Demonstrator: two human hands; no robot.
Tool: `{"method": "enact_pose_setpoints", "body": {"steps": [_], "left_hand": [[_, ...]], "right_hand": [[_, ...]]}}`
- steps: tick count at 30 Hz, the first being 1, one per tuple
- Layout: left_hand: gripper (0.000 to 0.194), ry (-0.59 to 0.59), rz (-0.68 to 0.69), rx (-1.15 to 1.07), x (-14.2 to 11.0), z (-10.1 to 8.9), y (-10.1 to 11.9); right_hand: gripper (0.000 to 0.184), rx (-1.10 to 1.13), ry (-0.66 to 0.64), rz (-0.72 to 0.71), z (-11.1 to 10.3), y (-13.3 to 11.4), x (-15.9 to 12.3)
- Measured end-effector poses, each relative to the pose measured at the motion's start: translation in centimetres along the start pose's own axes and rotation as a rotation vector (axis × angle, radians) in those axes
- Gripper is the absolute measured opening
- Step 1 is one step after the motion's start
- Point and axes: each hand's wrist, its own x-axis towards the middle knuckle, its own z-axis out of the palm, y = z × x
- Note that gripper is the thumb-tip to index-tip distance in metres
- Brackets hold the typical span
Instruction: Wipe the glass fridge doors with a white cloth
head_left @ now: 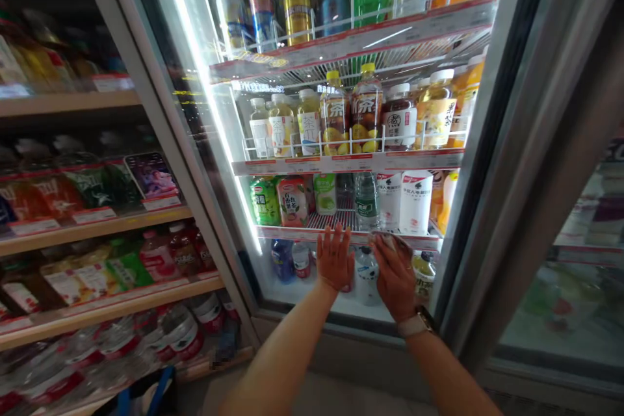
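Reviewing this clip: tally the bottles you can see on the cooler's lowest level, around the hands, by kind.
Blue-tinted bottle: 1
Clear bottle with red label: 1
Clear bottle beside the right hand: 1
Yellow-filled bottle with dark cap: 1
Total: 4 visible; the hands may hide more.
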Motion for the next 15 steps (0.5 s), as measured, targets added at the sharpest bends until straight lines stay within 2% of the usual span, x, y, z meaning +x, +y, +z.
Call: {"method": "enact_pose_setpoints", "body": {"steps": [4, 9, 13, 15], "left_hand": [[0.062, -0.011, -0.003, 0.008, -0.1, 0.1, -0.1], [0.063, 0.005, 0.000, -0.010, 0.3, 0.0, 0.0], [0.063, 0.030, 0.007, -0.012, 0.6, -0.1, 0.1], [0.063, 0.030, 0.007, -0.007, 0.6, -0.1, 0.1]], "right_hand": [[0.061, 0.043, -0.156, -0.085, 0.1, -0.1, -3.1], [0.053, 0.052, -0.336, -0.221, -0.9, 0.7, -6.9], [0.048, 0.049, -0.429, -0.336, -2.1, 1.8, -6.2], [0.051, 0.023, -0.385, -0.315, -2.7, 2.6, -4.4]]}}
